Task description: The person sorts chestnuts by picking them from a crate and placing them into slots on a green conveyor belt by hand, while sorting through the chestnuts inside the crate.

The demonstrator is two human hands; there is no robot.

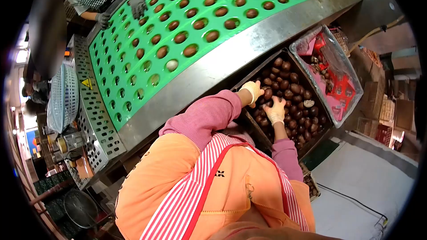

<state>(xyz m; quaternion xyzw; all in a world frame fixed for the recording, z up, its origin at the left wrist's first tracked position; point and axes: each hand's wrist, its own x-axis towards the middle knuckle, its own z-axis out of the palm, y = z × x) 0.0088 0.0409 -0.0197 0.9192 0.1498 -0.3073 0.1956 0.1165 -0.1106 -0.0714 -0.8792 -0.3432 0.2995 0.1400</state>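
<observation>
Dark brown eggs [295, 89] fill the deep crate [259, 133] in front of the person, heaped against one another, and both gloved hands are in among the near ones. From where I stand, the left hand [253, 91] reaches over the crate's side with its fingers bent beside an egg, while the right hand [275, 111] comes in over the heap with its fingers curved down; I can't tell whether either has an egg in its grip. They're working very close together, so I'd worry about one knocking an egg out of the other, or two shells cracking together. The heap worries me too: pull one from low down and its neighbours could roll in and bump. One pale, rough-looking piece [308, 103] sits among the dark ones, and if it's a broken shell, its edges might nick others. The left sleeve [215, 111] lies near the metal edge [209, 90] of the green cupped bed [143, 79] and could catch there. A lined tub [354, 71] holding red and pink scraps stands just beside the crate, so a wide swing of the right arm might send an egg into it.
</observation>
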